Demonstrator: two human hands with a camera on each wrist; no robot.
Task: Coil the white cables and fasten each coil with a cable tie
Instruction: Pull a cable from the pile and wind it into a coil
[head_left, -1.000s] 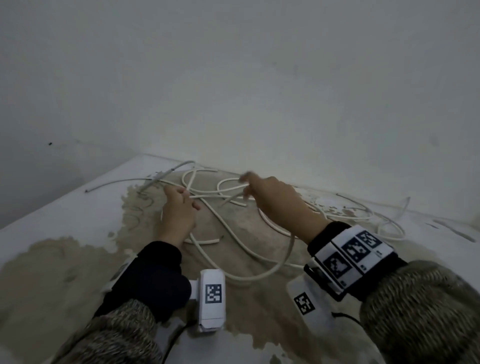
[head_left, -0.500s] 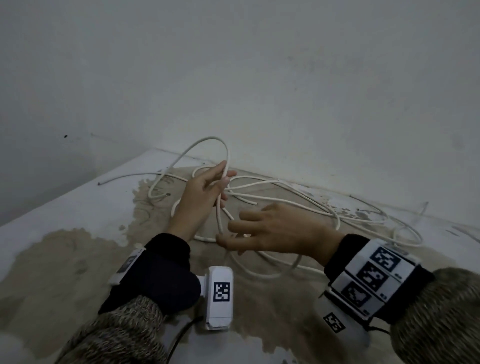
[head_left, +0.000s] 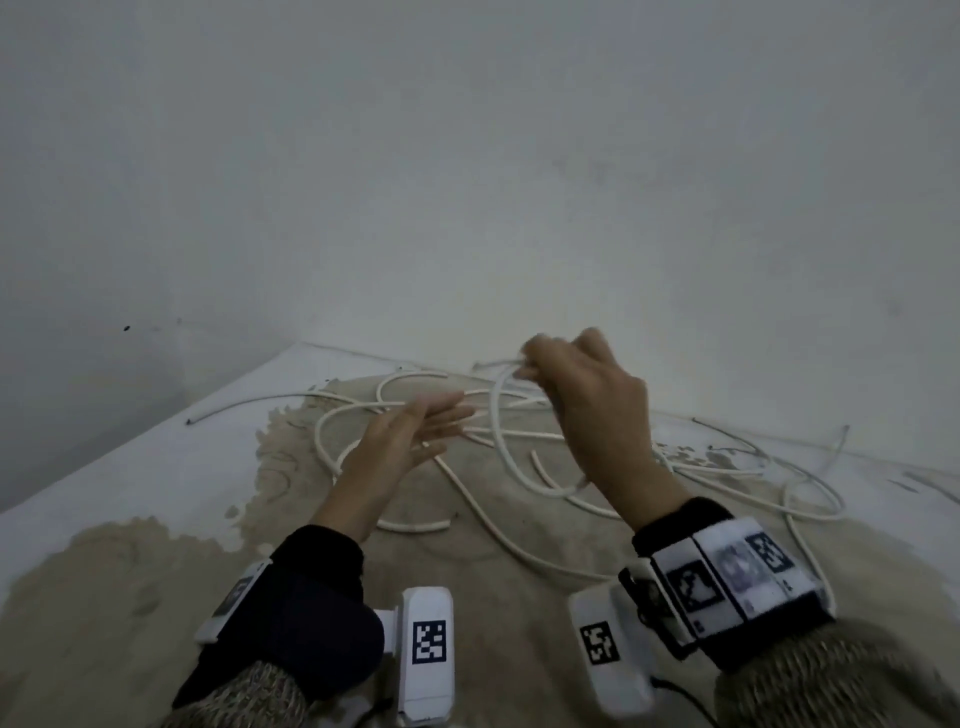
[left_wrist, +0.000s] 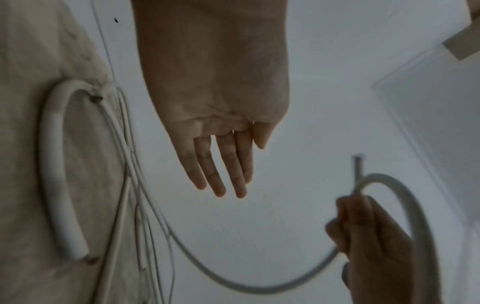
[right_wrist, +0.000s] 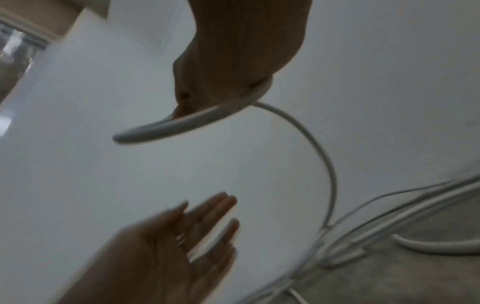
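Left hand has let go; right hand lifts a cable loop.
Head view: my left hand (head_left: 410, 441), gripping 0.5 s ago, now flat and empty; my right hand (head_left: 587, 410) pinches one white cable (head_left: 501, 441) above the counter (head_left: 130, 467). Left wrist: two hands, fingers (left_wrist: 221, 170) straight. Right wrist: loop under curled fingers.

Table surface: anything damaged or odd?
Yes. The white table top coating is worn away in a large ragged brown patch under the cables. Several short cut cable offcuts lie loose among the long runs. No finished coil or cable tie is visible.
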